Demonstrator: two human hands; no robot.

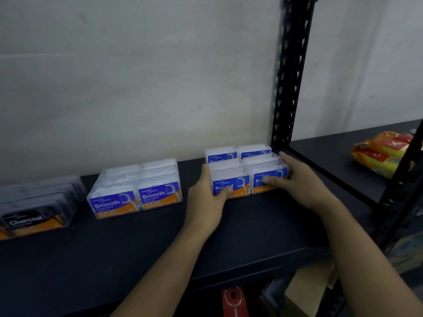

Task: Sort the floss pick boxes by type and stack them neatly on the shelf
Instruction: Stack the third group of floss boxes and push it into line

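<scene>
Clear floss pick boxes stand in three groups on the dark shelf (137,245). Black "Charcoal" boxes (39,207) sit at the far left. Blue "Smooth" boxes (137,188) stand in two side-by-side stacks left of centre. Blue "Round" boxes (246,172) fill the right end beside the shelf post, two rows deep. My left hand (207,197) holds the left side of the front left Round stack, thumb on its label. My right hand (295,177) cups the right side of the front right Round stack, thumb on its label.
A black perforated upright post (289,72) rises just right of the Round boxes, against a pale wall. Beyond it, an orange and yellow packet (384,152) lies on the neighbouring shelf. Cardboard and a red tag (234,300) show on the level below.
</scene>
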